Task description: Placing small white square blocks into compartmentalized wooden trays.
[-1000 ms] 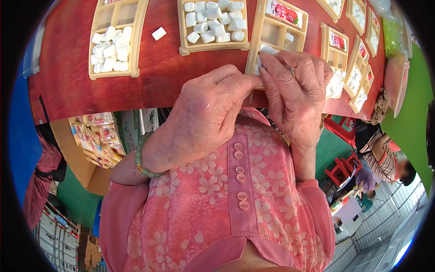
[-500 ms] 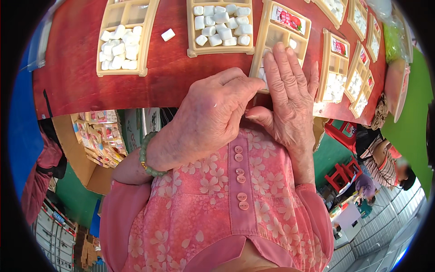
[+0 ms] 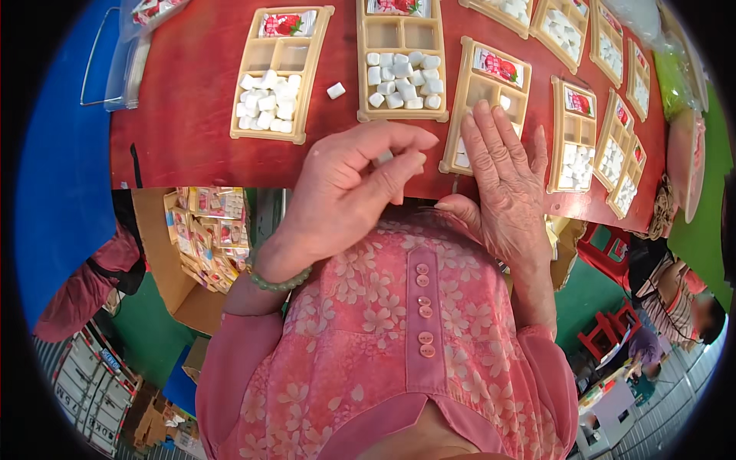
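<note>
My right hand [image 3: 502,172] lies flat, fingers stretched, over the lower part of a beige compartment tray [image 3: 469,73]. White marshmallows [image 3: 461,157] peek out beside its fingers, and the rest of that compartment is hidden. A red-and-white strawberry sachet [image 3: 498,67] fills the tray's top compartment. Left of this tray, near the table's front edge, my left hand [image 3: 345,188] is curled. Between its thumb and fingers shows a bit of white, seemingly a marshmallow [image 3: 382,158]. The tray just beyond that hand [image 3: 402,116] holds marshmallows in its large compartment.
One loose marshmallow [image 3: 336,90] lies on the red table [image 3: 192,115] beside another filled tray [image 3: 304,73]. Several more trays [image 3: 573,138] stand at the right. Below the table's left edge, a cardboard box [image 3: 165,268] contains packed trays. Red stools [image 3: 609,330] and people are at the lower right.
My left hand has drawn back left from the tray under my right hand, its fingers loosening from a pinch. My right hand stays on the tray. The whole view has shifted.
</note>
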Demonstrator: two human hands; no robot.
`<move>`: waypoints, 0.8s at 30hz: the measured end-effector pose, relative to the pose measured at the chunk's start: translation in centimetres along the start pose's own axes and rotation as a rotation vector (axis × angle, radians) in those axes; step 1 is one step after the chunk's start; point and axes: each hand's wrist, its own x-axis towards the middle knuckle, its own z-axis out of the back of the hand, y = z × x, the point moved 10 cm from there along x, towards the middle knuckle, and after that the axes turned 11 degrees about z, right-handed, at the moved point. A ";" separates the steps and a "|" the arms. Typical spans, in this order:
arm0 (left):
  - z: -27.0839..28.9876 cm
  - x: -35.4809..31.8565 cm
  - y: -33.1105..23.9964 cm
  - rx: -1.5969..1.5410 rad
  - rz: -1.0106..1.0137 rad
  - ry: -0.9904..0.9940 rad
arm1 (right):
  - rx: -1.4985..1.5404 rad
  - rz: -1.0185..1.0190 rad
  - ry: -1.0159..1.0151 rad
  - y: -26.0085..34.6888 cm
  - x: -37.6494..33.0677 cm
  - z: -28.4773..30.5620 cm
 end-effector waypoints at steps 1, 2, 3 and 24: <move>0.7 0.1 0.2 -0.048 0.050 -0.021 | 0.011 0.002 0.005 0.0 0.0 0.0; 1.2 0.1 0.1 -0.040 0.062 -0.040 | 0.008 0.003 -0.004 -0.1 0.1 0.4; 1.8 0.3 0.4 -0.037 0.054 -0.038 | 0.035 0.008 -0.008 0.0 0.2 0.8; 1.8 3.4 -5.2 0.827 -0.531 -0.366 | 0.031 0.033 -0.282 0.0 7.4 3.5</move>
